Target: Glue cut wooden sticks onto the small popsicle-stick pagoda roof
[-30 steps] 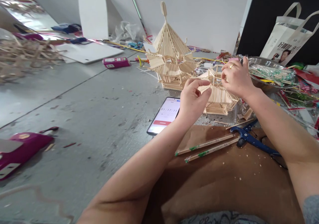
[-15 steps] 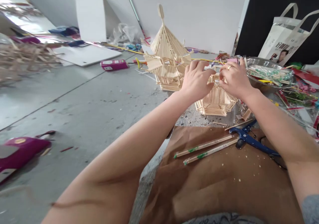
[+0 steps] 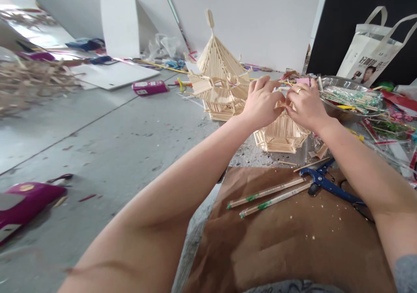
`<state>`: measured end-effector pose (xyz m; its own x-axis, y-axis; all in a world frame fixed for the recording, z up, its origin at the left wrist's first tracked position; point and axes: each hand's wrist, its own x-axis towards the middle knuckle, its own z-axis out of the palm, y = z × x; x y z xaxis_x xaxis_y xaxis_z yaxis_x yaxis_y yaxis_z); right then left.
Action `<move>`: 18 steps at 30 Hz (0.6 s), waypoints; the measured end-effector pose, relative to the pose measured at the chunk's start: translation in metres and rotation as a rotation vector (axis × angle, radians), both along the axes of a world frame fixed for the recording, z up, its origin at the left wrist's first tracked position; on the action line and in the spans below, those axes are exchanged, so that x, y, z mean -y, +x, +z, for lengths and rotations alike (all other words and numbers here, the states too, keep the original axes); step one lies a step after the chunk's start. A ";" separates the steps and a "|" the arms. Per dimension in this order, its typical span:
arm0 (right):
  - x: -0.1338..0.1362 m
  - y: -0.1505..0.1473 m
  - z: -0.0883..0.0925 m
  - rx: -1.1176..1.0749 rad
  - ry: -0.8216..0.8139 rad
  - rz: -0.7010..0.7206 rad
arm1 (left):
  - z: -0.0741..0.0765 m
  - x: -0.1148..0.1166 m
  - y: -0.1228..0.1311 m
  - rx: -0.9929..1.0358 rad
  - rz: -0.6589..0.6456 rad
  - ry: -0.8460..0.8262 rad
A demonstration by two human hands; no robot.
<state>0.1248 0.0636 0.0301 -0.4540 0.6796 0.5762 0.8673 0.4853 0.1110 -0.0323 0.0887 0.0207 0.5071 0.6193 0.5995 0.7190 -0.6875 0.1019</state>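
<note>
A small model made of pale wooden sticks (image 3: 280,135) stands just past the brown paper, with slatted sides and a frame on top. Over its top, my left hand (image 3: 264,99) comes in from the left, thumb and fingers pinched together. My right hand (image 3: 304,101), a ring on one finger, pinches at the same spot from the right. Fingertips of both hands nearly meet; whatever small piece lies between them is hidden. Behind my left hand rises a taller stick pagoda (image 3: 220,62) with a pointed roof.
On the brown paper (image 3: 276,249) lie two wrapped pairs of chopsticks (image 3: 273,201) and blue-handled cutters (image 3: 325,182). A metal bowl (image 3: 345,114) of wrapped sticks stands at right, near a white tote bag (image 3: 369,54). Purple devices (image 3: 29,206) rest on the grey surface at left.
My left hand has shifted slightly right, closing the gap to my right hand above the small model. The models and tools stay where they were.
</note>
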 end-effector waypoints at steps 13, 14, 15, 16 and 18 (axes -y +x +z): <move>0.001 0.005 -0.005 -0.035 -0.026 -0.030 | -0.001 -0.003 -0.001 0.003 0.018 0.012; 0.001 0.006 -0.006 -0.052 -0.034 -0.037 | -0.001 -0.003 -0.001 0.005 0.021 0.016; 0.001 0.007 -0.008 -0.076 -0.042 -0.046 | -0.001 -0.003 -0.001 0.005 0.024 0.019; 0.001 0.009 -0.009 -0.105 -0.051 -0.055 | -0.001 -0.002 -0.001 0.004 0.028 0.020; 0.001 0.011 -0.013 -0.180 -0.075 -0.078 | -0.001 -0.001 0.000 -0.001 0.043 0.016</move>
<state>0.1356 0.0628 0.0167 -0.2926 0.7527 0.5897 0.9051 0.4171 -0.0832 -0.0325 0.0900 0.0200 0.4811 0.6307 0.6090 0.7479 -0.6576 0.0902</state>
